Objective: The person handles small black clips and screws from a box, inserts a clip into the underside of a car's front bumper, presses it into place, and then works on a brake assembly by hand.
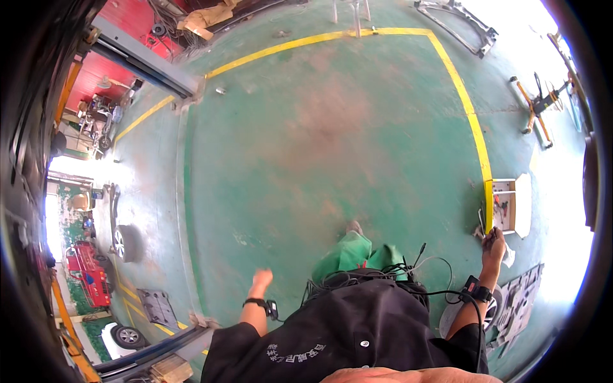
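Note:
My left hand (262,279) hangs out over the green floor, away from any object. Its fingers are smeared and too small to read. On the right, my right hand (493,242) is closed, with something small and dark at its fingertips that I cannot make out. Just beyond that hand lies an open box (511,231) with a few small tools or parts inside. A thin grey metal piece (480,217) shows beside the box, and a white cloth or paper (509,256) appears by my wrist; whether I hold either one is unclear.
Yellow lines (461,86) mark the floor. A wheeled stand (541,105) and a metal frame (463,25) stand at the far right. A grey lift post (143,60), a wheel (121,242) and a red machine (89,274) are at left. Cables (357,276) hang at my waist.

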